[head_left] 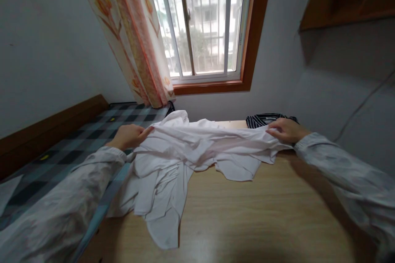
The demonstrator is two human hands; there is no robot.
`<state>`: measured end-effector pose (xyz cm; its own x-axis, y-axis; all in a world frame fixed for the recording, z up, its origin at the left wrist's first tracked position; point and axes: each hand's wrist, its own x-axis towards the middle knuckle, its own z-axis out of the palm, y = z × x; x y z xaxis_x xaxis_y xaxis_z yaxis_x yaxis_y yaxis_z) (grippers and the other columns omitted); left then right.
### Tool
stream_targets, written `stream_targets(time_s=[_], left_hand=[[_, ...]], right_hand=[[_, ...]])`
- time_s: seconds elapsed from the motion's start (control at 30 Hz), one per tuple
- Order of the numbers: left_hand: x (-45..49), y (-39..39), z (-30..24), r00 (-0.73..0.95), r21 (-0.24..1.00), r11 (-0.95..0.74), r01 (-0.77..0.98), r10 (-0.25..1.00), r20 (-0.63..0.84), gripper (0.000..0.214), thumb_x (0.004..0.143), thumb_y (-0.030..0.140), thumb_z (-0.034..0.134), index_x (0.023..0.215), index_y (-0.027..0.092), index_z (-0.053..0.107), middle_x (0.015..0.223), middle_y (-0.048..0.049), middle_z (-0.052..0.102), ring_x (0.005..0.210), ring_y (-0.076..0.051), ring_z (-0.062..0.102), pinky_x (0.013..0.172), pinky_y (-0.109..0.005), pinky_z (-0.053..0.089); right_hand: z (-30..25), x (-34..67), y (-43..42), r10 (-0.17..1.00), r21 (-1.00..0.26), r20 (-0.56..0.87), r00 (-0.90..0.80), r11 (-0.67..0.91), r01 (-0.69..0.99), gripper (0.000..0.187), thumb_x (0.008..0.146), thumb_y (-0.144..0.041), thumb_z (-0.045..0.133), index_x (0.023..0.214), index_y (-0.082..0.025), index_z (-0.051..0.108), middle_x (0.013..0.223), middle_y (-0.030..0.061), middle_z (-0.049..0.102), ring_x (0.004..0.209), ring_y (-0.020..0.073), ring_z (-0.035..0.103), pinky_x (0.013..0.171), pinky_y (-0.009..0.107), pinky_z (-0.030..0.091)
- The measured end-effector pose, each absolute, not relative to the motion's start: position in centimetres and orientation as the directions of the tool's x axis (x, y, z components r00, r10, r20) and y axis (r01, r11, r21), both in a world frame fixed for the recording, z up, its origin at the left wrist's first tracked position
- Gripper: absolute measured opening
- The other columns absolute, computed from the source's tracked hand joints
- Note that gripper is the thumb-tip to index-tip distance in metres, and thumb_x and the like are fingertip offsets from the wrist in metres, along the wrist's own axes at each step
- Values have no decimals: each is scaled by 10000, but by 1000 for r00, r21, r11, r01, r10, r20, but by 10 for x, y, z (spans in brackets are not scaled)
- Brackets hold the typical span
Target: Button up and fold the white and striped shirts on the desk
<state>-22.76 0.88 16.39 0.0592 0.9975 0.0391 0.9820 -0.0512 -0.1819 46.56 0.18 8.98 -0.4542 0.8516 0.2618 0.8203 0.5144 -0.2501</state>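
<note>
A crumpled white garment point(197, 148), which looks like a shirt, is stretched sideways between my two hands above the wooden table. My left hand point(131, 135) pinches its upper left edge between thumb and fingers. At the other end, my right hand point(285, 130) grips the upper right edge. Loose folds of the cloth hang down and lie on the tabletop, the longest on the left side. Its collar and sleeves cannot be told apart clearly in the folds.
The light wooden table point(262, 213) spreads below my arms. A black-and-white striped cloth point(262, 120) lies at its far right. On the left is a bed with a checked cover point(77, 144). Ahead are a window point(203, 28) and a flowered curtain point(129, 28); a wooden shelf point(348, 4) hangs upper right.
</note>
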Motion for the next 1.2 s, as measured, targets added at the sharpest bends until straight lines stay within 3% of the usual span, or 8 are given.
stream_targets(time_s=[0.13, 0.23, 0.37, 0.5, 0.7, 0.83, 1.03, 1.2], left_hand=[[-232, 6, 162, 90, -172, -71, 982, 990, 107, 804, 976, 783, 294, 952, 231, 879, 903, -171, 812, 928, -377, 744, 762, -374, 428], [-221, 8, 164, 226, -184, -198, 963, 964, 140, 724, 948, 805, 411, 801, 234, 831, 810, -143, 759, 936, -343, 712, 846, -381, 448], [-179, 12, 164, 525, -4, -528, 849, 843, 116, 641, 881, 816, 589, 1036, 232, 804, 1106, -117, 782, 1102, -319, 686, 1001, -380, 474], [-115, 14, 150, 545, 301, -540, 786, 835, 77, 1007, 791, 817, 737, 1570, 209, 546, 1389, -155, 722, 1190, -321, 719, 1011, -355, 499], [-18, 24, 110, 522, 272, -517, 812, 851, 58, 1151, 760, 878, 724, 1629, 165, 479, 1505, -214, 664, 1278, -396, 692, 1021, -406, 486], [23, 29, 79, 566, 216, -571, 792, 820, 88, 1116, 717, 872, 765, 1545, 147, 580, 1269, -196, 783, 1280, -414, 669, 1095, -449, 445], [27, 30, 65, 546, 153, -544, 825, 837, 34, 363, 880, 558, 729, 968, 214, 805, 936, -143, 802, 939, -336, 750, 830, -401, 480], [-8, 44, 95, 299, 283, -366, 887, 920, 253, 487, 1009, 638, 519, 935, 232, 779, 906, -117, 782, 856, -287, 721, 711, -354, 411]], right_hand=[[94, 476, 2, 800, -84, 232, -554, 584, 808, 369, 966, -568, 575, 947, -227, 714, 1000, 112, 732, 891, 268, 671, 805, 350, 468], [91, 479, 7, 822, -101, 307, -479, 529, 843, 307, 959, -503, 549, 926, -235, 696, 1020, 116, 725, 917, 268, 666, 796, 342, 480], [93, 464, 16, 856, -354, 415, -308, 463, 812, 387, 982, -550, 489, 814, -236, 640, 810, 56, 682, 776, 232, 600, 714, 322, 458], [106, 424, 28, 887, -591, 434, -156, 411, 694, 555, 970, -718, 489, 798, -217, 653, 780, 34, 678, 773, 215, 580, 678, 292, 439], [107, 349, 45, 971, -792, 203, -125, 238, 562, 729, 854, -883, 536, 737, -181, 691, 657, 39, 646, 659, 200, 562, 565, 285, 400], [90, 312, 44, 957, -815, 67, -284, 216, 538, 683, 811, -847, 631, 784, -174, 745, 674, 33, 685, 687, 211, 609, 602, 288, 462], [73, 319, 32, 838, -783, 68, -541, 381, 492, 575, 957, -706, 563, 1172, -234, 812, 1222, 71, 798, 1085, 289, 709, 987, 387, 543], [54, 369, 28, 838, -566, -56, -543, 421, 709, 462, 924, -516, 635, 1168, -169, 816, 1046, 126, 801, 900, 270, 699, 831, 351, 533]])
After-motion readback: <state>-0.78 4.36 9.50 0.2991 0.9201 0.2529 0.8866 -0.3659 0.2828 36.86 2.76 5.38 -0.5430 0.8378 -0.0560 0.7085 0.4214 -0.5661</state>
